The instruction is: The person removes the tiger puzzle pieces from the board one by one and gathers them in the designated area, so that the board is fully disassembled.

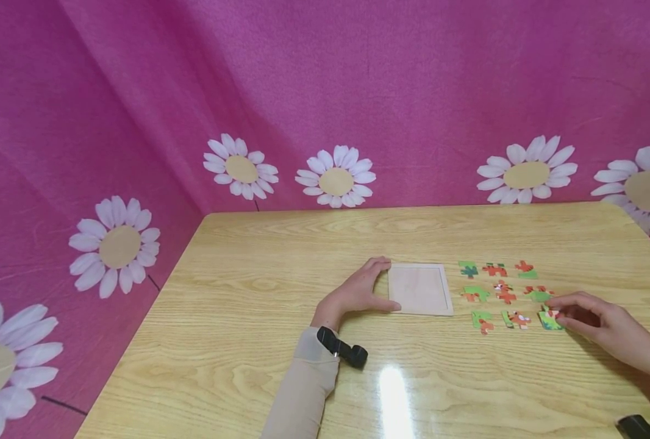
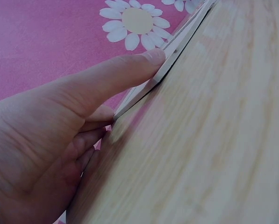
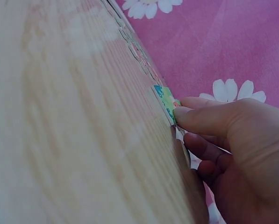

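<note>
A shallow wooden puzzle tray [image 1: 418, 289] with a pale rim lies on the table, no pieces inside it. My left hand [image 1: 360, 289] spans its left side, thumb at the near edge and fingers at the far left corner. In the left wrist view the thumb presses on the tray's rim [image 2: 169, 65]. My right hand [image 1: 613, 326] pinches a green jigsaw piece [image 1: 549, 319] with red and blue patches, at the near right of the loose pieces. The right wrist view shows this piece [image 3: 162, 100] slightly tilted between thumb and forefinger.
Several other jigsaw pieces [image 1: 504, 292], green and red-orange, lie spread in rows right of the tray on the wood-grain table [image 1: 237, 341]. A pink cloth [image 1: 413, 91] with white daisies hangs behind and along the left side of the table.
</note>
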`<state>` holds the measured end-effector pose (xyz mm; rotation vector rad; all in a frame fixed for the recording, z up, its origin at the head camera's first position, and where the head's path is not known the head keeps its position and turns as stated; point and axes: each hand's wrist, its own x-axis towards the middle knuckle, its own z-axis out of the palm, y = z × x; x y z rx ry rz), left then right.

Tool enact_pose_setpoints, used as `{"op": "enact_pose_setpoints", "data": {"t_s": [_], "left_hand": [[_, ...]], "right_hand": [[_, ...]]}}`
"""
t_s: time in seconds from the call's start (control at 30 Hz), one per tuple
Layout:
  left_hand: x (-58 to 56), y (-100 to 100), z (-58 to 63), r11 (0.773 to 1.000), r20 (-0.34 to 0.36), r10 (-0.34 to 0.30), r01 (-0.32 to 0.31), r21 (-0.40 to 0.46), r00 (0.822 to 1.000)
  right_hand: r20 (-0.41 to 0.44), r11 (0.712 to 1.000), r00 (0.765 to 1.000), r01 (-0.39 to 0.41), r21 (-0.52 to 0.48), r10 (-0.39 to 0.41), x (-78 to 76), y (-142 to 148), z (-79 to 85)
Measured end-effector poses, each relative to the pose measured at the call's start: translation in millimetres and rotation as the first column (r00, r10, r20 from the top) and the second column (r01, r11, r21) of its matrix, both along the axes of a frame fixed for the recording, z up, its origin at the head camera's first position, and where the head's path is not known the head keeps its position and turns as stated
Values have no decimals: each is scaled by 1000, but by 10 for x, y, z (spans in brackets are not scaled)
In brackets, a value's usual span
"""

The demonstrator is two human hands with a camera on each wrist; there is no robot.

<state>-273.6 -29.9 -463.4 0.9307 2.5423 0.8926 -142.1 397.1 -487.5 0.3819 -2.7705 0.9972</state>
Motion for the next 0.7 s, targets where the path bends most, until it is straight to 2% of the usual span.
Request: {"op": "enact_pose_setpoints", "data": {"t_s": [0.4,0.57,0.7], "left_hand": [[7,10,0,1000,7,2,-2,-2,1000],[5,14,2,1000,-2,-4,4,-1,1000],[8,10,2,1000,18,12,-12,13,1000]], "right_hand": [[-3,1000,1000,17,1,-17,11,1,9],[0,998,998,58,-9,-58,12,-19,35],[-47,993,992,120,-3,-120,7,-57,84]]}}
